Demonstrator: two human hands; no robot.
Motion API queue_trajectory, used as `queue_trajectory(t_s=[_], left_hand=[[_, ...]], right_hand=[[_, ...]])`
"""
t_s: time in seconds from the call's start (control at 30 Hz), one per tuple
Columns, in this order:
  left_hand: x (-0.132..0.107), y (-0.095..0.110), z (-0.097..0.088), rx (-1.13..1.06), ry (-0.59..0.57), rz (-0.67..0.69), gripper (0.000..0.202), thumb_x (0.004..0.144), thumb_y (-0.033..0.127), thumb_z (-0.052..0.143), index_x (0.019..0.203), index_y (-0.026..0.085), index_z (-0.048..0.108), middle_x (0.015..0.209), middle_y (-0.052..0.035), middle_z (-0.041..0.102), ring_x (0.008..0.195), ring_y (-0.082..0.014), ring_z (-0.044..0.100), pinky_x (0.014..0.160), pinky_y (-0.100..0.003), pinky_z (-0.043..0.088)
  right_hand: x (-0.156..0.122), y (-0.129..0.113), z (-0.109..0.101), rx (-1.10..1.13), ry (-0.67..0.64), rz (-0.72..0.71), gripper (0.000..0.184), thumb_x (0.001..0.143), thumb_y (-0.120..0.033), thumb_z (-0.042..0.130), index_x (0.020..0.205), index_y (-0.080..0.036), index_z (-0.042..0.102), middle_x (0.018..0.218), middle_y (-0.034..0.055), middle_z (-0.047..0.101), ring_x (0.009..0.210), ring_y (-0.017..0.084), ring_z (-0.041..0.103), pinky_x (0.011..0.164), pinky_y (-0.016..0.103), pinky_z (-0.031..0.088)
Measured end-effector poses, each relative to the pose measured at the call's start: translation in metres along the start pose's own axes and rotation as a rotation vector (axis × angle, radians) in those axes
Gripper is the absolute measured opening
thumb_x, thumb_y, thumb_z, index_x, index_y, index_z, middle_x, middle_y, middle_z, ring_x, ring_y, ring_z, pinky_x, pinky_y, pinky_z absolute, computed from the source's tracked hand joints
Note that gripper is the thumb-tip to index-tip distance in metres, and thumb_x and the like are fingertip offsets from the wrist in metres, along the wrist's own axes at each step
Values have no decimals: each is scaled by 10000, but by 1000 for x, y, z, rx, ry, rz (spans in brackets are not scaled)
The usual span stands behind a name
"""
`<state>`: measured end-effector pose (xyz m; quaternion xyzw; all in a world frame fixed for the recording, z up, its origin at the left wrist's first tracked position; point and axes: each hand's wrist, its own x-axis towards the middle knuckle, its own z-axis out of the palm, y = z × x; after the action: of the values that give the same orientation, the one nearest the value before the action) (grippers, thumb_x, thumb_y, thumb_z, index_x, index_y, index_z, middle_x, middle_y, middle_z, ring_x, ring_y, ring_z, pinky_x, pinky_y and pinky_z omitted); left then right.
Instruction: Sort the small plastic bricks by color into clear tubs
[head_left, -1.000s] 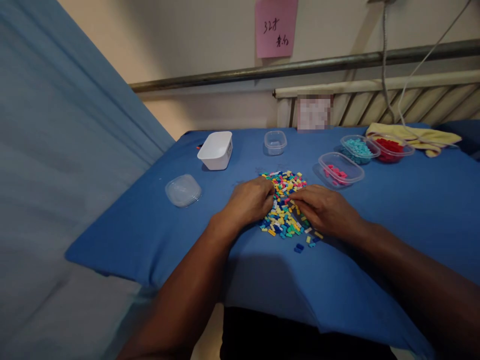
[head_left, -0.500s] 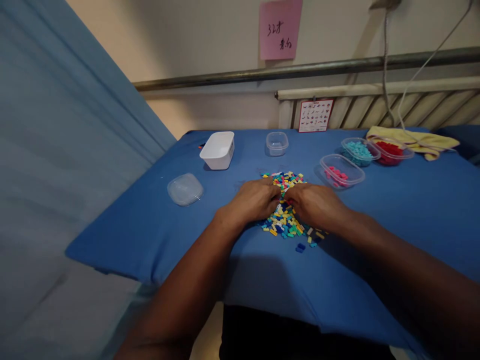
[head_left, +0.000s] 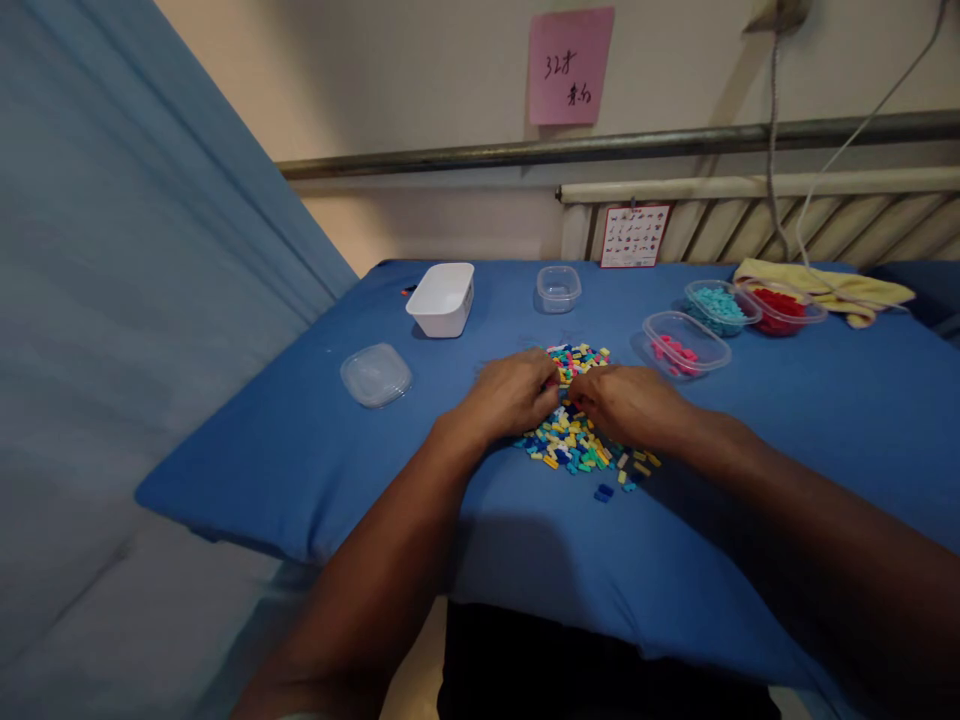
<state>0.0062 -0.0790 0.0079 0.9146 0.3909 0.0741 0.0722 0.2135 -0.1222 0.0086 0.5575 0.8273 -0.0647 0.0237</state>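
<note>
pink sheet [head_left: 571, 66]: hndwrtn "32" + chars (hard to read) | white chart [head_left: 634, 237]: txt too sm.

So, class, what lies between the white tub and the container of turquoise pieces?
In the head view, a small clear container stands between the white tub and the container of turquoise pieces, with blue cloth showing on either side.

Two hands [head_left: 517, 392] [head_left: 630, 405], four clear tubs [head_left: 558, 301], one white bin [head_left: 442, 324], one yellow cloth [head_left: 855, 290], one pink paper sign [head_left: 570, 65], one picture chart [head_left: 634, 237]; small plastic bricks [head_left: 570, 440], too many to count.
</note>
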Motion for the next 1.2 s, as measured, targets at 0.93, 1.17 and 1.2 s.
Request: queue_trajectory(t_s=[0.93, 1.17, 1.2], left_hand=[[5, 4, 11, -1252, 48, -227, 267, 993, 413, 734, 919, 163, 678, 755, -16, 689, 583, -81, 576, 549, -215, 398], [6, 13, 13, -1291, 8, -252, 242, 964, 386, 778, 951, 155, 708, 828, -41, 758, 659, -93, 664, 616, -211, 479], [5, 15, 12, -1303, 4, -250, 254, 961, 396, 786, 960, 153, 713, 848, -48, 770, 667, -94, 671, 621, -212, 484]], right_hand=[[-24, 43, 19, 649, 499, -38, 228, 1013, -378, 648, 1042, -229, 819, 916, 54, 832, 751, 218, 745, 693, 328, 568], [-39, 117, 16, 438, 843, 292, 253, 978, -333, 688, 1135, -201, 836, 1047, 121, 848, 903, 297, 792, 868, 458, 637], [-39, 120, 16, 397, 851, 282, 263, 986, -311, 669, 1154, -193, 832, 1080, 136, 846, 953, 313, 794, 907, 480, 633]])
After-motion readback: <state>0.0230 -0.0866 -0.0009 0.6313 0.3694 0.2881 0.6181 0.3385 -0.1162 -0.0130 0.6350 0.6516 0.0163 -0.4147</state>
